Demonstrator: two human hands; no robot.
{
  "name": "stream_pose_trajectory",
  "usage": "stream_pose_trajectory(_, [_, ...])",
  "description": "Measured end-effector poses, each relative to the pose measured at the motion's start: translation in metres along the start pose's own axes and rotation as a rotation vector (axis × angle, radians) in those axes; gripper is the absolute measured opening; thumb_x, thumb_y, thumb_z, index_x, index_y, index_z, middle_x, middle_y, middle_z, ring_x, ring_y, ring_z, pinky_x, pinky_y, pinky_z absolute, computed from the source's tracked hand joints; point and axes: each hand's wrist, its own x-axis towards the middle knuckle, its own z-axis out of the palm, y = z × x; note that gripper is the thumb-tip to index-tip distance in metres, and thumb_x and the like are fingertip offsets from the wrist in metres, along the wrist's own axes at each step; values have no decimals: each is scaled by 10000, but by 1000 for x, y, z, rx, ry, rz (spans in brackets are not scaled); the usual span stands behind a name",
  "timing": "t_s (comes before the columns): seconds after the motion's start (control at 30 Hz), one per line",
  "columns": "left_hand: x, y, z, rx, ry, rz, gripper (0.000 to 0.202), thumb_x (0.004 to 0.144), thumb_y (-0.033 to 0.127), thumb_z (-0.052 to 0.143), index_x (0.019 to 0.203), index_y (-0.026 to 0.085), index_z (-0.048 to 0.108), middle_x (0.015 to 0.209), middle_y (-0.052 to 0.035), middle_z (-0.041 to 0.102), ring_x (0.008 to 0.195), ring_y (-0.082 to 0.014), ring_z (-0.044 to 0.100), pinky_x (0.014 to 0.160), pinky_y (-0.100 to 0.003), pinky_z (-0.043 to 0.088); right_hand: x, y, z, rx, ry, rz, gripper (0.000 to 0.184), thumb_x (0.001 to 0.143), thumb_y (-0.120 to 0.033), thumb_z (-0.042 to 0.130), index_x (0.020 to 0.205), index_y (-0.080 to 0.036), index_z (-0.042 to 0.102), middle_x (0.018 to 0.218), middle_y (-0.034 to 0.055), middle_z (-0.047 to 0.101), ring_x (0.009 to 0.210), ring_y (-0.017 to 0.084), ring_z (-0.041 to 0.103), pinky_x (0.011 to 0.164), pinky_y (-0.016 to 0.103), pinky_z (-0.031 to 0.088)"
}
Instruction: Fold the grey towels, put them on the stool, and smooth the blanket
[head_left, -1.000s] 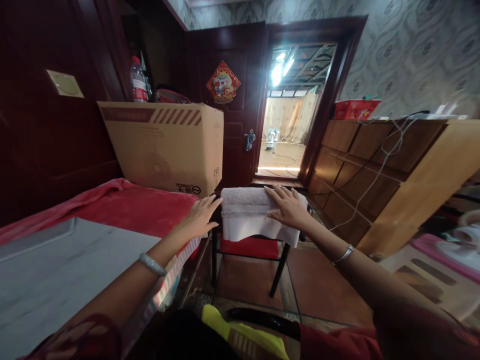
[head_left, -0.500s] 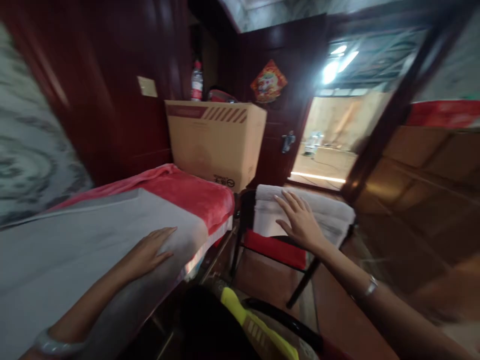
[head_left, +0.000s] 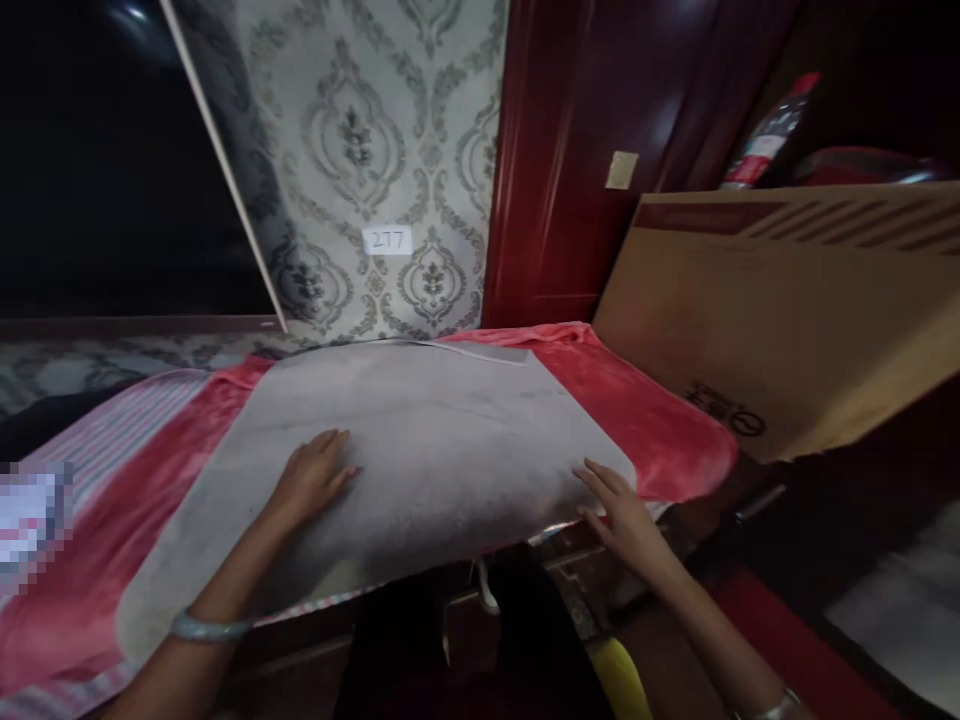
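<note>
A smooth grey mat point(head_left: 442, 430) lies spread over a red plush blanket point(head_left: 660, 420) on the surface in front of me. My left hand point(head_left: 311, 475) rests on the left half of the mat, fingers stretched out, holding nothing. Near the mat's front right corner is my right hand point(head_left: 619, 510), its fingers apart and also without anything in them; whether it touches the mat I cannot tell. At the far edge a strip of the mat is folded or raised. Striped cloth point(head_left: 135, 420) shows beneath the blanket on the left.
A large cardboard box point(head_left: 780, 310) stands at the right, with a red-capped bottle point(head_left: 769, 135) on top. Behind are a patterned wall with a paper label point(head_left: 388, 240) and a dark screen point(head_left: 127, 170). A red seat point(head_left: 795, 640) is low at the right.
My view has swung left from the doorway and chair to the mat. My right hand has gone from above the white cloth on the chair to the mat's right end.
</note>
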Motion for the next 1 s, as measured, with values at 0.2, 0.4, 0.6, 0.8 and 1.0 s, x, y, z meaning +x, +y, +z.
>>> stream_pose_trajectory(0.2, [-42, -36, 16, 150, -92, -262, 587, 986, 430, 378, 1494, 164, 502, 1606, -192, 401, 1511, -366, 325, 1179, -633, 298, 77, 7, 55, -20, -41, -41, 479, 926, -354, 491, 1364, -195, 603, 1405, 193, 592, 1272, 359, 579, 1057, 583, 497])
stream_pose_trajectory(0.4, [-53, -37, 31, 159, -63, -277, 563, 1003, 414, 393, 1510, 196, 504, 1619, -152, 383, 1525, -340, 305, 1203, -609, 286, 88, 28, 85, -217, -121, 169, 564, 982, -500, 361, 1439, -237, 560, 1472, 167, 553, 1360, 394, 496, 1027, 659, 461])
stream_pose_trajectory(0.6, [-55, -26, 27, 142, -80, -317, 558, 1009, 391, 433, 1525, 186, 484, 1623, -153, 375, 1528, -332, 300, 1226, -581, 262, 68, 31, 89, -325, -232, 295, 689, 984, -524, 187, 1526, -221, 486, 1579, 104, 449, 1450, 330, 396, 1151, 569, 348])
stream_pose_trajectory(0.8, [-64, -24, 17, 152, -29, -409, 560, 1001, 403, 466, 1495, 141, 511, 1584, -196, 431, 1488, -332, 377, 1211, -530, 312, 70, 38, 95, -249, -217, 282, 790, 931, -616, 154, 1497, -205, 521, 1553, 126, 475, 1436, 356, 410, 1132, 605, 359])
stream_pose_trajectory(1.0, [-99, -45, -9, 262, -23, -666, 512, 1009, 369, 427, 1426, 105, 563, 1524, -223, 487, 1433, -374, 428, 1151, -558, 363, 52, 93, 88, -198, -202, 306, 790, 916, -627, 196, 1448, -170, 559, 1522, 200, 487, 1396, 417, 451, 1048, 707, 392])
